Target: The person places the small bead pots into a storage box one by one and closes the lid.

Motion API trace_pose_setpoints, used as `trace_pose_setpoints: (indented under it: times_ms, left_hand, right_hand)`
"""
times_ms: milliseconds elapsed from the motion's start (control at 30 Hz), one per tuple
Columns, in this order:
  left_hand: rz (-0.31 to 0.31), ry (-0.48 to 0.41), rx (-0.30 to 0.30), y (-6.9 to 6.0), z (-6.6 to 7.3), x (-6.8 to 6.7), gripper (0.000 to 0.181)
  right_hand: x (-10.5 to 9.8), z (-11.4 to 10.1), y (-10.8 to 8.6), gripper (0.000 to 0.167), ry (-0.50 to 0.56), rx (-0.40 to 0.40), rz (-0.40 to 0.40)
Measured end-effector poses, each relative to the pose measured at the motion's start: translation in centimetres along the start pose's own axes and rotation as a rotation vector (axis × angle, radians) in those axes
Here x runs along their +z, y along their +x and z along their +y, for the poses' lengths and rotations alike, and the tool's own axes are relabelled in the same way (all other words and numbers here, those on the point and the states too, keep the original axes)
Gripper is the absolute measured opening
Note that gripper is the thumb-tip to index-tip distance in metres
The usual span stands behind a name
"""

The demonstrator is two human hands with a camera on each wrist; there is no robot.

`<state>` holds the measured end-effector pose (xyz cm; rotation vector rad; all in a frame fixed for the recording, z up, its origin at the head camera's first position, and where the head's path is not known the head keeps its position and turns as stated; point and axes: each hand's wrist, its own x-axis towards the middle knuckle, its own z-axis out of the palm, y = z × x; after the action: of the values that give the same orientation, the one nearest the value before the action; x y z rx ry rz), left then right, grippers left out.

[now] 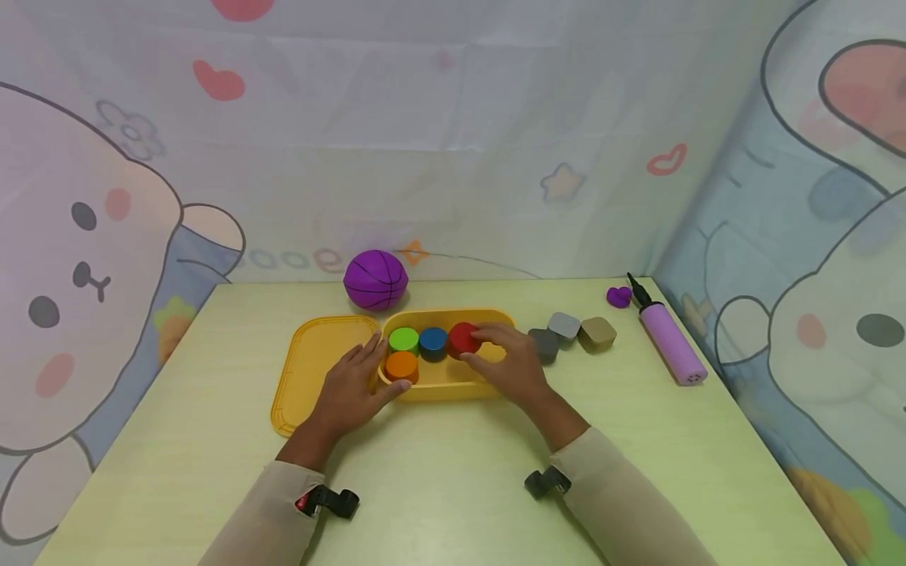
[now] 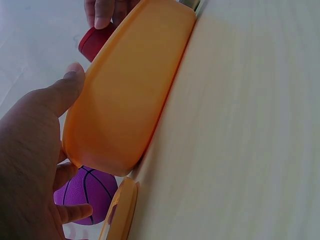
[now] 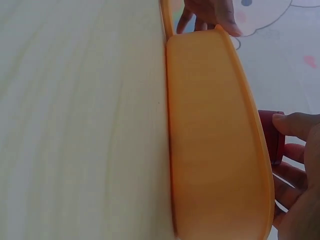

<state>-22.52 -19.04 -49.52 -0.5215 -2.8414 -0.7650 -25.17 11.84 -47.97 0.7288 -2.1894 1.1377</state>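
A yellow box (image 1: 453, 392) stands on the table. My right hand (image 1: 520, 368) pinches a red round block (image 1: 463, 336) between thumb and fingers, above the right part of the box. Inside, a green block (image 1: 404, 339) and a blue block (image 1: 433, 341) stand side by side, with an orange block (image 1: 402, 365) in front of the green one. My left hand (image 1: 351, 391) rests against the box's left end, fingers spread and fairly straight, thumb at the front rim. In the left wrist view, the box wall (image 2: 130, 85) hides the blocks inside.
A yellow lid (image 1: 304, 369) lies left of the box, partly behind my left hand. Behind stands a purple ball (image 1: 376, 281). To the right are a dark grey block (image 1: 544, 346), a light grey block (image 1: 564, 326), a tan block (image 1: 598, 335), a purple heart (image 1: 619, 296) and a pink pump (image 1: 672, 344).
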Motion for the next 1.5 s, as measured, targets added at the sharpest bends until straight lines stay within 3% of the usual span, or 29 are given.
trace_pose_setpoints:
  times_ms: [300, 533, 933, 1300, 1500]
  left_hand:
    - [0.000, 0.011, 0.003, 0.1, -0.2, 0.2, 0.090]
    - [0.006, 0.021, 0.012, 0.2, -0.2, 0.3, 0.090]
    - [0.008, 0.015, 0.015, 0.1, 0.0, 0.2, 0.090]
    - [0.027, 0.009, 0.033, 0.0, -0.5, 0.6, 0.091]
    - [0.027, 0.009, 0.037, 0.0, -0.4, 0.4, 0.091]
  right_hand:
    - [0.9, -0.9, 0.8, 0.036, -0.038, 0.144, -0.207]
    - [1.5, -1.3, 1.3, 0.034, 0.034, 0.212, -0.315]
    - [2.2, -1.4, 1.4, 0.034, -0.021, 0.457, -0.417]
    - [2.7, -1.6, 1.8, 0.032, -0.083, 0.566, -0.483]
    - [2.7, -1.6, 1.9, 0.031, -0.050, 0.583, -0.492]
